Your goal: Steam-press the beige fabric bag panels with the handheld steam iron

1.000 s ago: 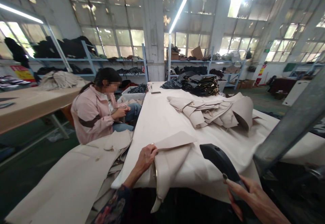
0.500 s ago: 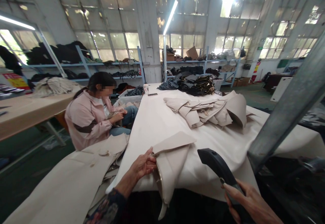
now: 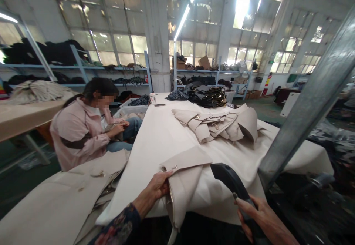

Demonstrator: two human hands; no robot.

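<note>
My left hand grips the edge of a folded beige fabric piece that lies on the near edge of the white-covered table and hangs over it. A small metal fitting shows on the fabric just above my fingers. My right hand holds the dark handle of a black iron-like tool, whose nose points up and left, close to the right side of the fabric piece and above the table cover.
A heap of beige pieces lies mid-table, with a dark stack behind it. A person in a pink jacket sits at the left, working on something small. Beige cloth lies at lower left. A slanted metal post stands at right.
The view has swung right and down a little. My left hand has slid along the fabric edge and closed on it. The black tool stays in my right hand, slightly lower in view.
</note>
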